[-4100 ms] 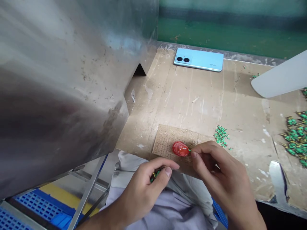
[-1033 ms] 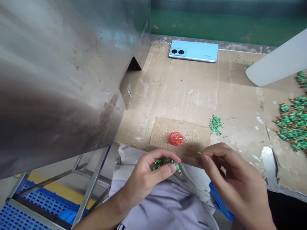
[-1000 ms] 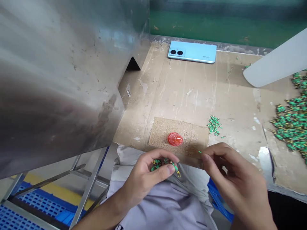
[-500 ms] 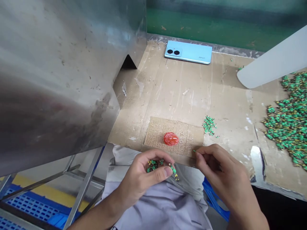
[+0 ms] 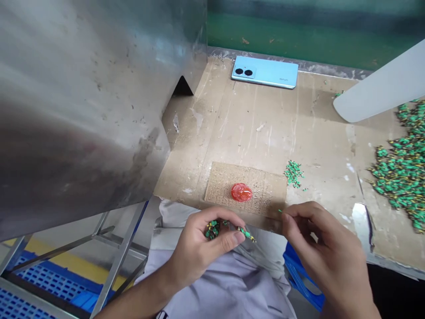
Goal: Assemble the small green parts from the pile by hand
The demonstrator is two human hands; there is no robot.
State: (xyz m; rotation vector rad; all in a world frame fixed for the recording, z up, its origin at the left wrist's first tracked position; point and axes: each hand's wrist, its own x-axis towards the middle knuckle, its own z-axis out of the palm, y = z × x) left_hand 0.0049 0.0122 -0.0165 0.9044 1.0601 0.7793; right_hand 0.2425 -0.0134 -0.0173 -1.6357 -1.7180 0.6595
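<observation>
My left hand (image 5: 199,254) curls around several small green, yellow and dark pieces that look like tiny figures (image 5: 212,229). One more such figure (image 5: 246,233) sticks out between its thumb and fingertip, yellow end pointing right. My right hand (image 5: 323,246) pinches a tiny green piece (image 5: 280,211) by the near right corner of a brown cardboard piece (image 5: 219,179). On that cardboard sits a shiny red blob (image 5: 241,192), with wet-looking specks around it. Just right of the cardboard lies a small heap of tiny green bits (image 5: 293,173).
A large heap of green and yellow figures (image 5: 403,170) covers the right side of the cardboard-topped table (image 5: 245,133). A pale blue phone (image 5: 265,71) lies at the back. A white tube-like part (image 5: 381,86) slants in from the right; a metal housing (image 5: 83,102) fills the left.
The figure at my left fingertips has turned from pointing downward to pointing more to the right. My right hand has shifted slightly right with its tiny green piece. The view has moved a little.
</observation>
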